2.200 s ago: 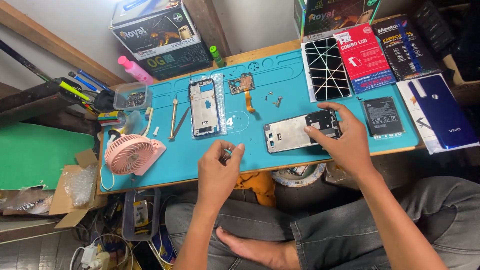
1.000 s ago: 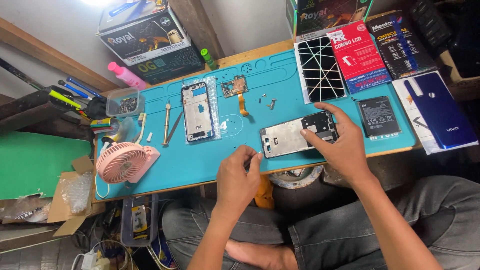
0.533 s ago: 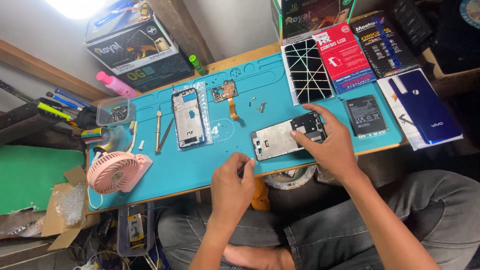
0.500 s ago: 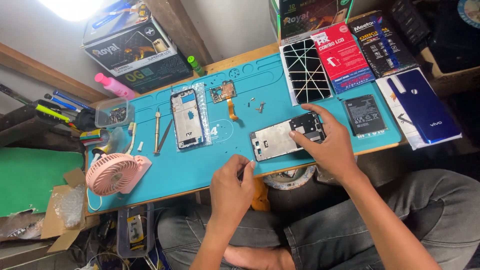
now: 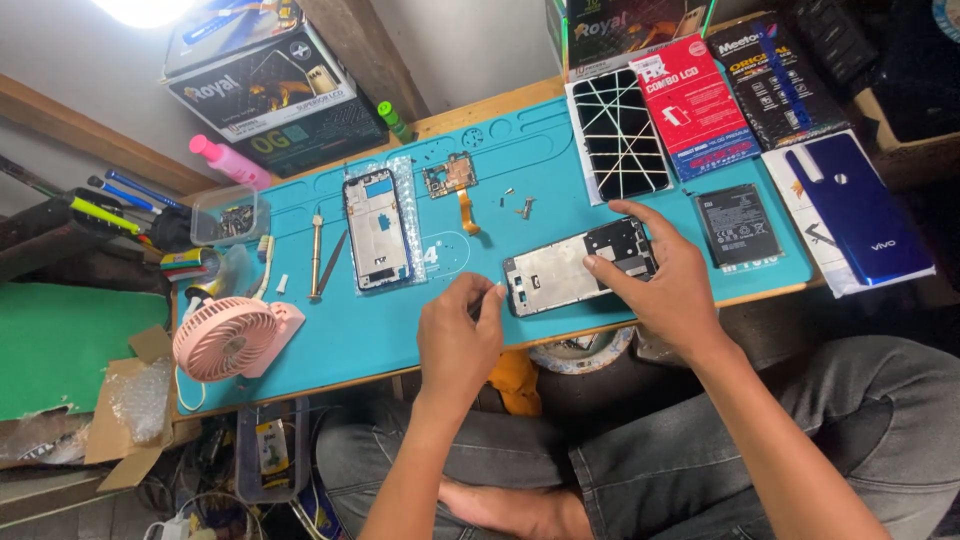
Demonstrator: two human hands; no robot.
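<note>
A silver phone mid-frame (image 5: 560, 272) lies near the front edge of the blue work mat (image 5: 360, 340). My right hand (image 5: 665, 285) presses down on its right end, fingers spread over the black part. My left hand (image 5: 458, 332) hovers just left of the frame, fingers pinched on a thin small tool whose tip points at the frame's left end. A second phone frame (image 5: 376, 242) lies further left on the mat. A small circuit board with an orange flex cable (image 5: 455, 185) and loose screws (image 5: 520, 205) lie behind.
A pink desk fan (image 5: 230, 338) sits at the mat's left. A black battery (image 5: 737, 224), a blue back cover (image 5: 858, 212), a taped screen (image 5: 618, 135) and boxes (image 5: 695, 105) are on the right. Tweezers and a screwdriver (image 5: 318, 255) lie by a clear parts tub (image 5: 227, 213).
The camera view shifted slightly. My left hand has moved right, closer to the frame's left end. My right hand stays on the frame.
</note>
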